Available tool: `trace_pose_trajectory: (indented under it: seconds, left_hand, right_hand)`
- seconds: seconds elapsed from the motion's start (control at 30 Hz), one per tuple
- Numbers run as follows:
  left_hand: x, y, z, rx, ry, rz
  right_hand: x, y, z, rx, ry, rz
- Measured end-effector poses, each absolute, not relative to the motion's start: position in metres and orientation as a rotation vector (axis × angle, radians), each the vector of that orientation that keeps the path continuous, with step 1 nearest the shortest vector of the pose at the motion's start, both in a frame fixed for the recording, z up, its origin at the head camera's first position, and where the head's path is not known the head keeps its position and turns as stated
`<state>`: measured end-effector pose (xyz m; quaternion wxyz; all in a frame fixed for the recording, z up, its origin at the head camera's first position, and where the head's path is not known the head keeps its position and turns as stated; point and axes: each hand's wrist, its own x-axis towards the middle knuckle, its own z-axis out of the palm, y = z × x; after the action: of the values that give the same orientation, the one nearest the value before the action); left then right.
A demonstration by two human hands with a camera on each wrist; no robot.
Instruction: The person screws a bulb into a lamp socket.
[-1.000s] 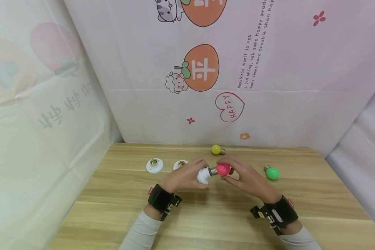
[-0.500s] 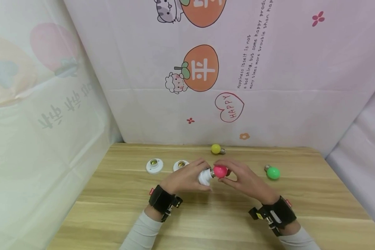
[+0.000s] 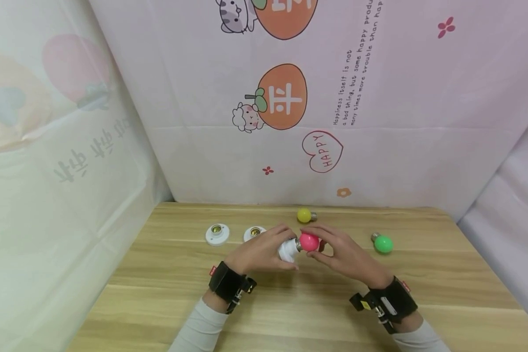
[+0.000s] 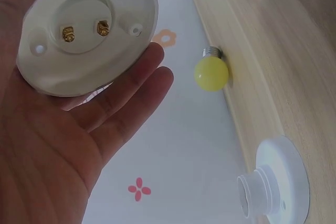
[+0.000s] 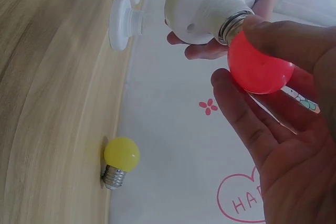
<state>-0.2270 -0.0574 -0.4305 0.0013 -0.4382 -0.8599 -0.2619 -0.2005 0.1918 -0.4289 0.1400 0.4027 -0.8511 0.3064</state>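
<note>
My left hand [image 3: 264,250] grips a white round lamp socket [image 3: 288,250] above the table, its mouth turned toward the right. The left wrist view shows the socket's underside [image 4: 79,51] with two brass screws. My right hand [image 3: 345,252] pinches a red light bulb [image 3: 309,241] between thumb and fingers. In the right wrist view the bulb's metal screw base [image 5: 231,27] sits partly inside the socket's mouth, with some thread still showing. The palm side of the right hand [image 5: 294,150] faces that camera.
Two more white sockets lie on the wooden table [image 3: 299,313]: a left socket [image 3: 217,234] and a nearer socket [image 3: 252,232] partly behind the left hand. A yellow bulb [image 3: 304,215] lies near the back edge, a green bulb [image 3: 383,243] at right. Printed cloth [image 3: 202,146] hangs behind.
The red bulb has moved left into the socket's mouth, so less of its metal thread shows. My right hand has moved left with it; the left hand has hardly moved.
</note>
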Motion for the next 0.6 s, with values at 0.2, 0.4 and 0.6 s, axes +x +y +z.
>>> trace_pose_trajectory:
  seconds: [0.2,0.4,0.6]
  left_hand:
    - [-0.2259,-0.0562,-0.4293,-1.391,-2.692,-0.796]
    - [-0.2254,-0.0558,-0.4300,-1.402,-2.672,-0.770]
    - [-0.2261,-0.0553,-0.4309,-1.412,-2.648,-0.738]
  right_hand:
    - [-0.1988,0.1928,-0.4282,1.135,-2.496,0.886]
    - [-0.1985,0.1928,-0.4283,1.103,-2.508,0.888]
    - [-0.1980,0.1931,-0.4288,1.068,-2.531,0.904]
